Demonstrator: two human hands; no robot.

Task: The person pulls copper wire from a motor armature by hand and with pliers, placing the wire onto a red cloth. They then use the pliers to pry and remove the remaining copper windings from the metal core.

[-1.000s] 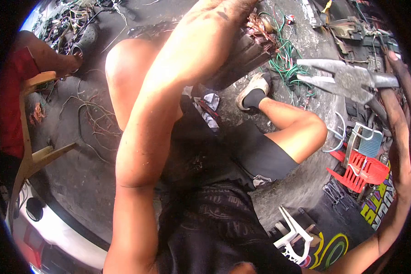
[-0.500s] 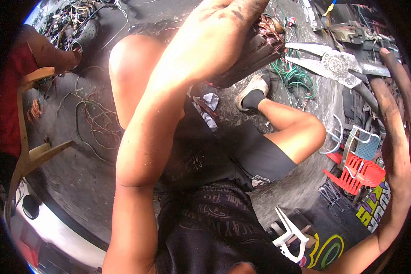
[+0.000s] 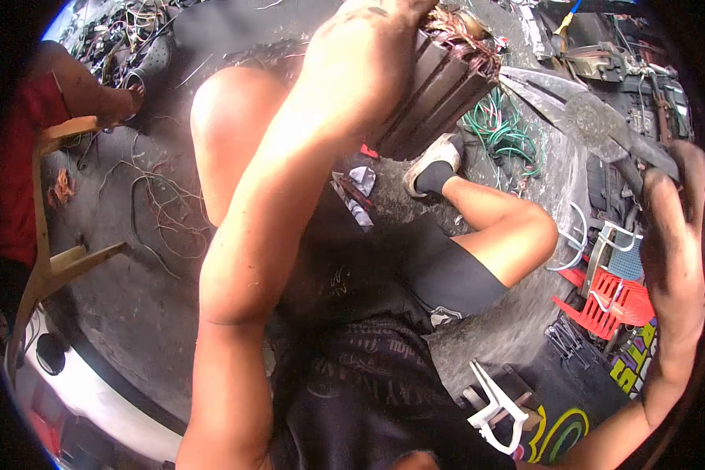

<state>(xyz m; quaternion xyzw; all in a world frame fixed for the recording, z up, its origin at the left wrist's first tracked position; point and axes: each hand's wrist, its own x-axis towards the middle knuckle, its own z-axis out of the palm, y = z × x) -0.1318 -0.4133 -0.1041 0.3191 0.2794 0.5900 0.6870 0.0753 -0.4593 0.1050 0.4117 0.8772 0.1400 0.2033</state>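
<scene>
My left hand (image 3: 368,55) is wrapped round a dark, ridged metal motor core (image 3: 439,98), held up at the top of the view. Copper windings (image 3: 468,41) bulge from the core's right end. Gripped in my right hand (image 3: 676,227) is a pair of metal pliers (image 3: 595,121), pointing left. The plier tips are right at the edge of the copper windings, with a narrow gap showing between the jaws. The fingers of my left hand are mostly hidden behind the core.
Green wires (image 3: 497,133) lie on the floor beside my shoe (image 3: 435,164). Loose cable (image 3: 160,211) spreads across the left floor. A person in red (image 3: 19,172) sits by a wooden frame (image 3: 63,266). At right are a red plastic rack (image 3: 615,301) and a white bracket (image 3: 493,407).
The motor core has tilted, showing more of its ridged side. The pliers have angled downward toward the right, and their jaws are closer together. My right fingers have curled in round the handles.
</scene>
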